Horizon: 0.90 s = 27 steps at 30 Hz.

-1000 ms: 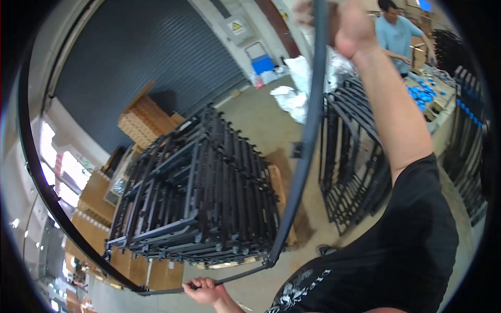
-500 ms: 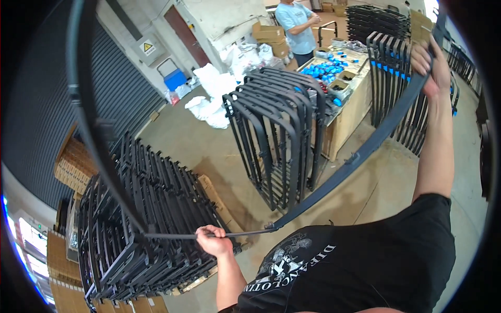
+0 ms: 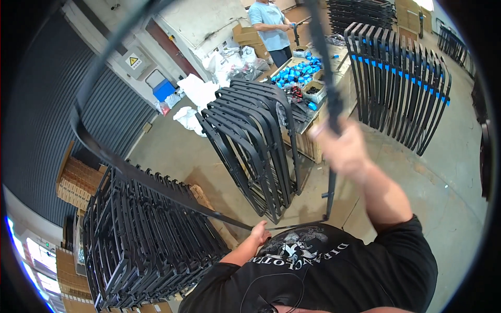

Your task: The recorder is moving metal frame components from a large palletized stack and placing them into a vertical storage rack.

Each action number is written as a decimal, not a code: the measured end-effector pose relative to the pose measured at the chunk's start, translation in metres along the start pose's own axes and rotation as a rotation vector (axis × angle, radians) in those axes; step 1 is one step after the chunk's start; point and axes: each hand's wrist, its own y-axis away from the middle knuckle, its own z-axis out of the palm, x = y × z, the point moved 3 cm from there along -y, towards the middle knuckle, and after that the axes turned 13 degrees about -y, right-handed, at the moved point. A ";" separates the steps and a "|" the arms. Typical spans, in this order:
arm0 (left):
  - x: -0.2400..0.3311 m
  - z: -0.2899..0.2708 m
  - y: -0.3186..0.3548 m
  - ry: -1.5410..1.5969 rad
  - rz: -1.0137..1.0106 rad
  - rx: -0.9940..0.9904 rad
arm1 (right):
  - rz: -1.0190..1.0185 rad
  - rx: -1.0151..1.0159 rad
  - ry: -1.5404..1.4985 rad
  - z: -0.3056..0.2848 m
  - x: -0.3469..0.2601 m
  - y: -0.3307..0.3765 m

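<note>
A large black metal tube frame (image 3: 151, 181) with rounded corners hangs between my hands and loops up past the top of the view. My left hand (image 3: 258, 233) is closed round its lower bar, close to the front of my shirt. My right hand (image 3: 344, 148), smeared by motion, is wrapped round the frame's right side bar, higher up and farther out. Beyond my hands, several similar black frames (image 3: 250, 148) stand upright in a close group. A tall stack of black frames (image 3: 156, 229) lies at the left.
A wooden worktable (image 3: 311, 145) carries blue parts (image 3: 297, 73) and small boxes. A person (image 3: 272, 32) in a light blue shirt stands behind it, holding a dark part. More upright frames with blue pieces (image 3: 399, 70) stand at the right. White bags (image 3: 198, 91) lie on the floor.
The held frame has turned and swung leftward. My right hand has come down and inward from the upper right; my left hand has moved right. The person across has unfolded their arms and holds something.
</note>
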 end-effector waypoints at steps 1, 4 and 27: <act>0.013 0.008 0.021 0.004 -0.008 0.002 | -0.016 -0.103 0.115 0.011 0.019 0.005; 0.057 0.019 0.101 -0.023 0.406 -0.334 | 0.030 -0.306 0.170 0.028 0.099 0.027; 0.201 -0.086 0.226 1.302 0.602 0.071 | 0.336 -0.686 0.508 -0.029 0.340 0.059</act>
